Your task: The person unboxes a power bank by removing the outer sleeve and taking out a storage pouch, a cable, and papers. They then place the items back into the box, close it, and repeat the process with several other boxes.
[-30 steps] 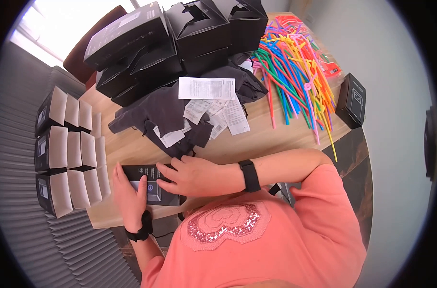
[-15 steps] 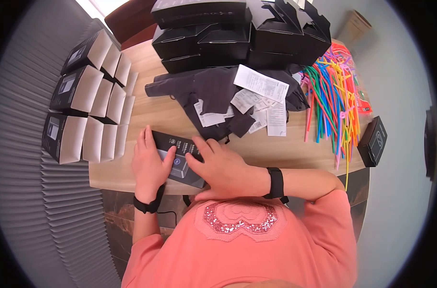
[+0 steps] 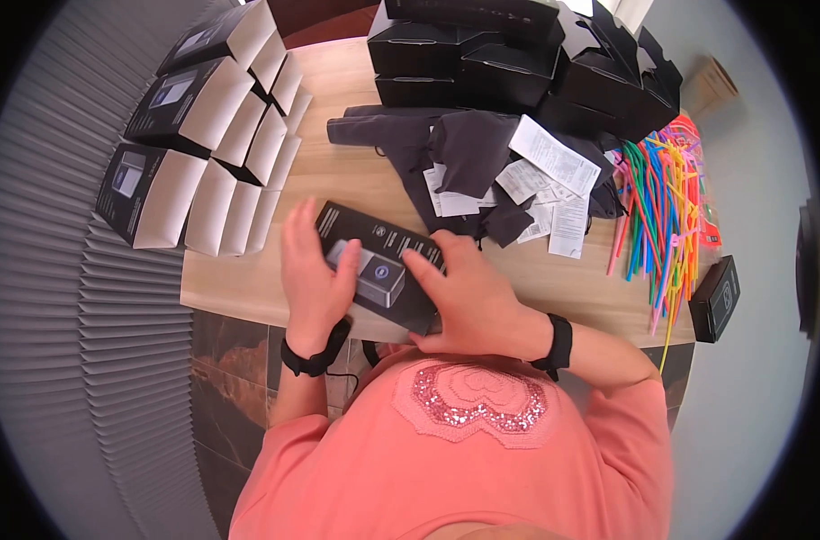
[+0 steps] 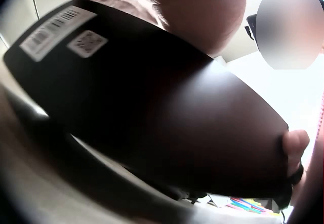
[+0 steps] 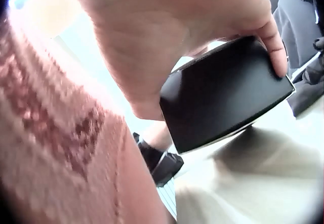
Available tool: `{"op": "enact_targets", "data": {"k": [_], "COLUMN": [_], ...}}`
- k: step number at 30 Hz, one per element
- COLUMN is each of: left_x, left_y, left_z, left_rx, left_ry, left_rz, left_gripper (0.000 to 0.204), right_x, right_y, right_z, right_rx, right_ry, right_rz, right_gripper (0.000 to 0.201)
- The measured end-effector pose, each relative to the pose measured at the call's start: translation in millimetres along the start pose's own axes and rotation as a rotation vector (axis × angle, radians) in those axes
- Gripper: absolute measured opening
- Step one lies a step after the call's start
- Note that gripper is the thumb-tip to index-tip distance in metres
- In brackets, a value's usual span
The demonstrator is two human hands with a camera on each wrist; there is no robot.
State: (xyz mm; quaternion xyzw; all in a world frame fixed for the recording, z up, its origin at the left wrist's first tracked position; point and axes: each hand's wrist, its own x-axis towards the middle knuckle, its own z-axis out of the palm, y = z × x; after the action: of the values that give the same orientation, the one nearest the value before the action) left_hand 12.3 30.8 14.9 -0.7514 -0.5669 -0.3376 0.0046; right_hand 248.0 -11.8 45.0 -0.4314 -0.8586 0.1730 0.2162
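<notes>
A black retail box (image 3: 383, 281) with white print and a picture of a device lies tilted between my hands at the table's near edge. My left hand (image 3: 315, 283) is at its left end, fingers straight along the side and thumb laid over the printed face. My right hand (image 3: 482, 301) grips the right end, thumb on the near corner and fingers at the far one. In the right wrist view the plain black end (image 5: 225, 95) sits between that thumb and fingers. A barcode label (image 4: 55, 32) shows on a dark face in the left wrist view.
Black boxes with white open flaps (image 3: 171, 193) stand in rows at the left. More black boxes (image 3: 509, 72) are stacked at the back. Dark cloth bags (image 3: 468, 148) with paper slips, colourful balloons or straws (image 3: 653, 216) and a small black box (image 3: 716, 301) lie rightward.
The head view has swung left, so the table's contents sit farther right in it. Both hands stay on the box, which has turned slightly, and the left fingers blur with motion.
</notes>
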Motion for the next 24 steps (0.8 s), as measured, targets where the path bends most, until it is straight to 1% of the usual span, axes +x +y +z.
{"op": "enact_targets", "data": {"k": [1, 3, 4, 5, 7, 8, 9, 11, 12, 13, 14, 15, 16, 17, 18, 19, 20, 21, 22, 23, 24], "left_x": [-2.9, -12.6, -18.8, -25.6, -33.9, -34.9, -31.9, -22.1, -15.9, -12.1, -9.3, -5.6, 0.0, 7.7, 15.0, 23.7, 33.6, 42.5, 50.6, 59.9, 69.9], "left_y": [-2.8, -5.4, -7.4, -7.7, -0.5, 6.3, 15.0, 33.3, 40.1, 43.9, 46.9, 47.9, 43.0, 33.9, 27.0, 26.1, 28.7, 29.6, 27.0, 23.7, 21.8], "left_z": [-3.1, -10.9, -9.4, -6.7, -3.9, -11.3, -11.7, -5.1, -4.5, -2.5, -0.4, 2.0, 4.6, 7.3, 8.8, 4.6, -3.9, -8.4, -7.7, -6.2, -4.5], "left_rx": [0.001, -0.071, -0.153, -0.154, -0.707, -1.076, -1.075, -1.388, -1.278, -1.277, -1.275, -1.274, -1.274, -1.164, -1.053, -1.054, -0.841, -0.63, -0.632, -0.424, -0.213], "left_ry": [0.0, 0.328, 0.374, 0.372, 0.254, 0.069, 0.072, -0.023, 0.005, 0.014, 0.053, 0.089, 0.09, 0.163, 0.233, 0.23, 0.226, 0.222, 0.221, 0.316, 0.407], "left_rz": [-0.008, -0.03, -0.101, -0.103, -0.473, -0.545, -0.549, -0.762, -0.742, -0.744, -0.702, -0.66, -0.66, -0.6, -0.539, -0.536, -0.444, -0.35, -0.348, -0.202, -0.055], "left_gripper": [0.076, 0.072, 0.065, 0.065, 0.044, 0.049, 0.049, 0.048, 0.045, 0.045, 0.048, 0.05, 0.05, 0.053, 0.056, 0.056, 0.056, 0.057, 0.057, 0.055, 0.054], "right_x": [1.4, 5.9, 8.0, 10.2, 16.0, 18.8, 21.6, 26.0, 28.0, 30.3, 31.6, 32.7, 33.6, 33.6, 31.7, 28.2, 24.0, 19.8, 15.1, 10.9, 7.1], "right_y": [-1.8, -3.6, -2.7, -2.3, -4.4, -8.2, -11.7, -16.7, -16.1, -14.2, -12.8, -12.2, -11.3, -10.1, -8.0, -5.1, -2.2, 1.3, 5.3, 9.4, 15.0], "right_z": [-5.9, -16.7, -17.0, -16.9, -16.0, -16.0, -13.0, -5.8, -2.2, 1.8, 3.8, 3.6, 3.2, 2.1, 1.5, 2.5, 3.9, 4.5, 5.1, 6.8, 11.0], "right_rx": [0.002, 0.136, 0.104, 0.104, 0.073, 0.033, 0.035, -0.051, -0.049, -0.061, -0.074, -0.073, -0.06, -0.048, -0.049, -0.009, 0.031, 0.029, -0.003, -0.033, -0.034], "right_ry": [-0.007, 0.146, 0.211, 0.208, 0.346, 0.376, 0.371, 0.403, 0.4, 0.438, 0.476, 0.474, 0.474, 0.476, 0.477, 0.35, 0.222, 0.223, 0.078, -0.066, -0.063], "right_rz": [-0.003, 0.096, 0.084, 0.087, 0.074, 0.07, 0.068, 0.052, 0.044, 0.025, 0.009, 0.006, -0.001, -0.007, -0.007, -0.026, -0.044, -0.042, -0.027, -0.013, -0.013], "right_gripper": [0.093, 0.092, 0.092, 0.092, 0.093, 0.093, 0.093, 0.093, 0.093, 0.096, 0.099, 0.099, 0.095, 0.091, 0.091, 0.08, 0.07, 0.07, 0.064, 0.059, 0.059]}}
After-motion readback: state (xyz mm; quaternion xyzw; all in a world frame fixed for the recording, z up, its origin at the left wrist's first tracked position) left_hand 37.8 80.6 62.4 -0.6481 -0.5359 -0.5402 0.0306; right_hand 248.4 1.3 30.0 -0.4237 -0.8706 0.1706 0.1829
